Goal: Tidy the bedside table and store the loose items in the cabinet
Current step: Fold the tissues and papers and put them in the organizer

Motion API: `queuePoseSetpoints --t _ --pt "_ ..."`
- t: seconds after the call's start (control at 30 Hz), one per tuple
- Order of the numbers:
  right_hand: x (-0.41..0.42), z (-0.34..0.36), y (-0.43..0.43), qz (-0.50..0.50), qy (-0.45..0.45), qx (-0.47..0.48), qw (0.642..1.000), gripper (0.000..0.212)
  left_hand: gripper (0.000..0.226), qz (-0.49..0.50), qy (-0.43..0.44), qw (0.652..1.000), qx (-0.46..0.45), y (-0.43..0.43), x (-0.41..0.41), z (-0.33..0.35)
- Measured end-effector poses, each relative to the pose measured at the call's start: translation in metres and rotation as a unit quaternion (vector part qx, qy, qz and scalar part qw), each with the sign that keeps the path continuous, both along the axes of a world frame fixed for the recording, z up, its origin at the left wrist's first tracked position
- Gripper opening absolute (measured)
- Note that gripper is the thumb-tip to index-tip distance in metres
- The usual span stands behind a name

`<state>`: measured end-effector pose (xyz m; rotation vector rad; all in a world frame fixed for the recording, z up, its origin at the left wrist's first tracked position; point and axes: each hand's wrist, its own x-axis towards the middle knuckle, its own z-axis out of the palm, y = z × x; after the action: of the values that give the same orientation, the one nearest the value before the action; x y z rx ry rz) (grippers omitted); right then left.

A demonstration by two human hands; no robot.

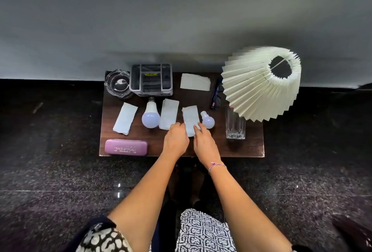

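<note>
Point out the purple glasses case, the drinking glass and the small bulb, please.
glasses case point(126, 147), head view, middle of its lid.
drinking glass point(235, 124), head view, its side wall.
small bulb point(208, 122), head view, its round globe.

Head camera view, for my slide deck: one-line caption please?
Left hand and right hand touch a white paper slip on the dark wooden bedside table.

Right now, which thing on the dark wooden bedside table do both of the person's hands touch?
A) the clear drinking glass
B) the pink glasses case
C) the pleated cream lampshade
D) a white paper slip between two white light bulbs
D: the left hand and right hand both reach the white paper slip lying between the large white bulb and the small white bulb.
</note>
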<state>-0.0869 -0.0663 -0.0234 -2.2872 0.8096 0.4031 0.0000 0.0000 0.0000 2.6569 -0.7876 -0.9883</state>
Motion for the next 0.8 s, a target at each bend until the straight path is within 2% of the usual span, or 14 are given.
queuePoseSetpoints --t 0.17,0.37,0.8 --pt "-0.002 -0.008 0.004 0.001 0.055 0.013 0.998 0.041 0.027 0.038 0.053 0.998 0.003 -0.004 0.004 -0.007" --pt "-0.002 -0.013 0.004 0.018 0.086 0.023 0.996 0.041 0.032 0.046 0.076 0.996 0.02 -0.005 0.008 -0.011" --pt "0.001 -0.018 0.002 0.048 0.079 -0.013 0.996 0.041 0.033 0.055 0.059 0.996 0.044 -0.01 0.013 -0.026"
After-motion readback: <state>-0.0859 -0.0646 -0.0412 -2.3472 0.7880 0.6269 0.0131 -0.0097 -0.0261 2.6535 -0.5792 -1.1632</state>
